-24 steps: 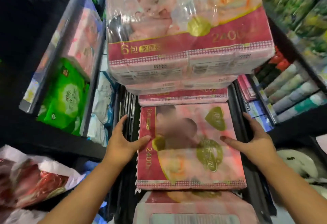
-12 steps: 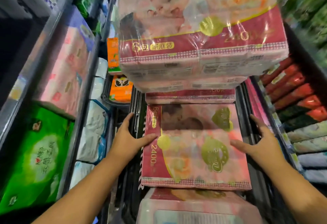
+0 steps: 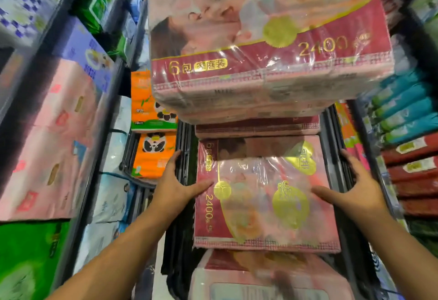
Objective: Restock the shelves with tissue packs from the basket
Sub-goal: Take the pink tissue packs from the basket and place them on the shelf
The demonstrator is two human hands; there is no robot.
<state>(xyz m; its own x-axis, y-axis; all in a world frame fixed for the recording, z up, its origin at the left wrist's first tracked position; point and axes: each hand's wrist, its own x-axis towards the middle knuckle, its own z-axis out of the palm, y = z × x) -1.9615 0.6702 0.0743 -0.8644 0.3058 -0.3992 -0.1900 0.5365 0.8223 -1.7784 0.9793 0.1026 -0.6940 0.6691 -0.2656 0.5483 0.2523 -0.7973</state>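
Observation:
A red and pink tissue pack (image 3: pixel 263 195) with gold seals lies on top of the pile in the black basket (image 3: pixel 331 152). My left hand (image 3: pixel 175 181) grips its left edge, thumb on top and fingers down the side. On the opposite edge my right hand (image 3: pixel 355 186) grips the same way. A stack of the same packs (image 3: pixel 267 46) rises at the far end of the basket. Another pack (image 3: pixel 265 278) lies nearest me, partly cut off by the frame.
Shelves run along both sides. The left shelf (image 3: pixel 94 148) holds pink packs (image 3: pixel 52 141) and green packs (image 3: pixel 26 259). Orange panda packs (image 3: pixel 154 155) sit in a second basket on the left. Red rolls (image 3: pixel 417 174) and teal rolls (image 3: pixel 403 110) fill the right shelf.
The view has moved up and forward along the aisle. Both hands stay on the sides of the top pack, which has shifted little against the basket.

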